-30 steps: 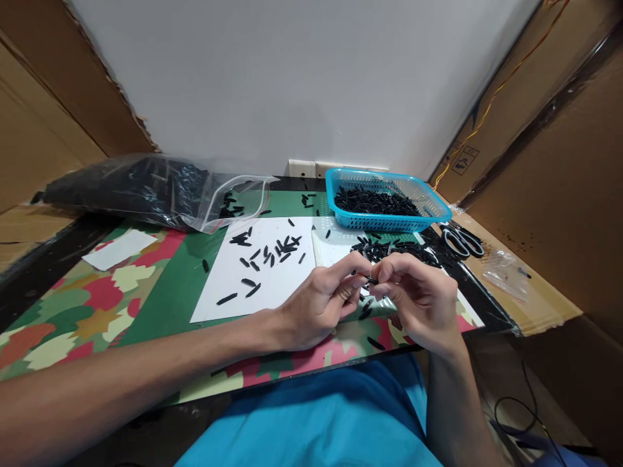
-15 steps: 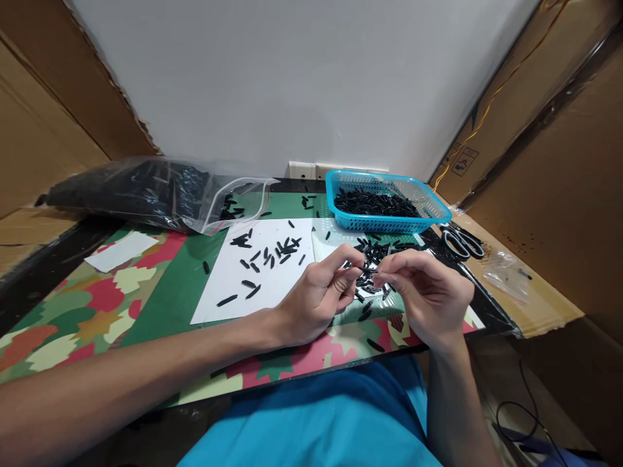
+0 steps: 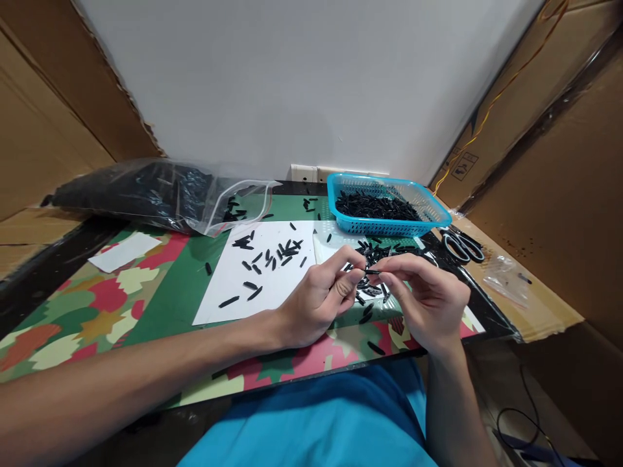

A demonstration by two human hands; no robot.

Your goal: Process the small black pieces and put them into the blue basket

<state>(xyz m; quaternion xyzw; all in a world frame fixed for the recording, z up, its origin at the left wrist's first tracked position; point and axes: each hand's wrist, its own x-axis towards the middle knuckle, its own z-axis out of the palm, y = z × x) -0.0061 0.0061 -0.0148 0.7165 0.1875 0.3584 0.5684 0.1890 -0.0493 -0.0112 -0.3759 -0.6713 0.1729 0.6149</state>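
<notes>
Between my two hands is a small slim black piece (image 3: pixel 372 272), too small to name more exactly. My left hand (image 3: pixel 324 295) pinches its left end between thumb and forefinger. From the other side, my right hand (image 3: pixel 426 292) grips the right end with thumb and fingertips. Just behind and below the fingers lies a heap of similar black pieces (image 3: pixel 374 253), partly hidden by the hands. More such pieces are scattered over a white sheet of paper (image 3: pixel 219 279) left of my hands.
A blue plastic basket (image 3: pixel 389 227) of black pieces stands at the back. Scissors (image 3: pixel 462 246) lie right of it, beside a small clear bag (image 3: pixel 506 282). A large zip bag (image 3: pixel 131 194) full of black material rests back left. Cardboard walls flank both sides.
My right hand has come slightly left, closer to the left hand, and its fingertips now press on the black piece's right end. The whole view has shifted a little.
</notes>
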